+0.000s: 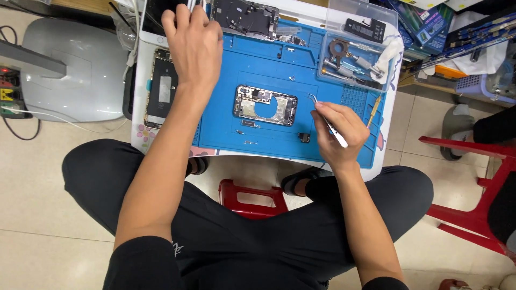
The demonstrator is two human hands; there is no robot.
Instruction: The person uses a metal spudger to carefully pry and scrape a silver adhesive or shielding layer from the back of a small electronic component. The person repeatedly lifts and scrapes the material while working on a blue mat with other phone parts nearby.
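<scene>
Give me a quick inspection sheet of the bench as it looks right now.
Surface: blue work mat on a small white table.
Job's things: opened phone body at mat centre; tweezers; small loose parts near the mat's front edge.
Clutter: clear tray of tools at the far right corner; second opened phone off the mat's left edge; metal frame at the far edge.
Hands: left hand reaches to the table's far edge, what it touches is hidden; right hand holds the tweezers right of the phone body.
Cables: white cable on the floor, left.
Surroundings: tiled floor; red stool right.
</scene>
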